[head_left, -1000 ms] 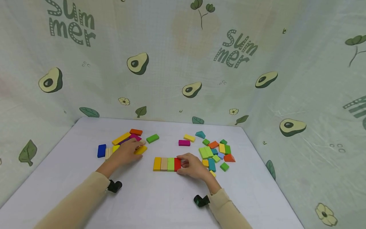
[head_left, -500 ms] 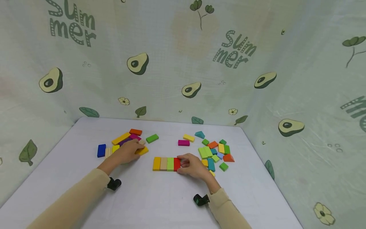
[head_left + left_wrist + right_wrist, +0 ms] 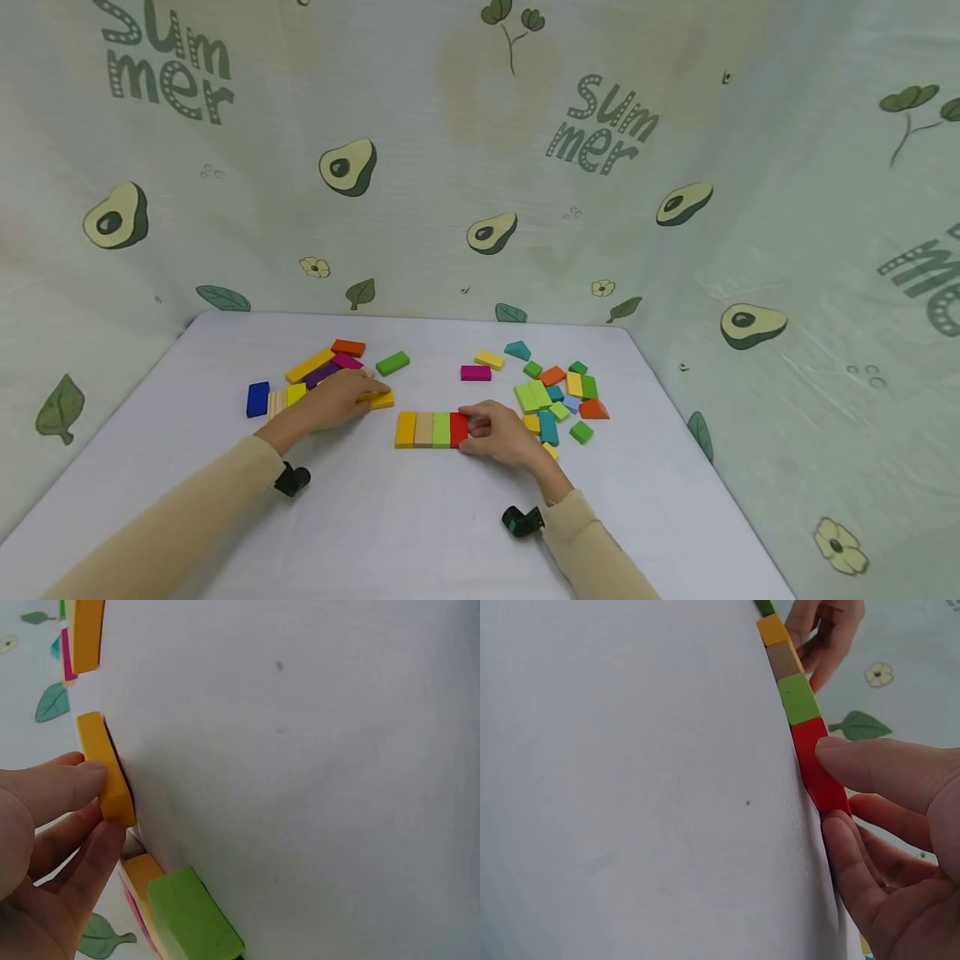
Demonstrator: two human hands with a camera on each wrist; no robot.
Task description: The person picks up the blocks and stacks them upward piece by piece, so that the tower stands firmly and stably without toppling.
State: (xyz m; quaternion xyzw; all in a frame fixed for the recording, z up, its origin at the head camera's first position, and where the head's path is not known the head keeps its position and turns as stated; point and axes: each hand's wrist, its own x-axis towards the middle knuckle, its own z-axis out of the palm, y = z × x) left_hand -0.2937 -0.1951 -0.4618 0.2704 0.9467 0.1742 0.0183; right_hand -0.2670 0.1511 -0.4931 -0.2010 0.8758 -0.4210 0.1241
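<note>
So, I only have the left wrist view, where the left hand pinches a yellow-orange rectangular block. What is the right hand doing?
Observer: The right hand holds a red rectangular block between thumb and fingers.
Reviewer: And what lies directly against that red block?
Observer: A light green rectangular block, side by side with it on the person's left.
Reviewer: Anything farther left than my view reaches?
Observer: Yes, the head view shows a dark blue rectangular block lying flat, farther to the person's left than any other block there.
</note>
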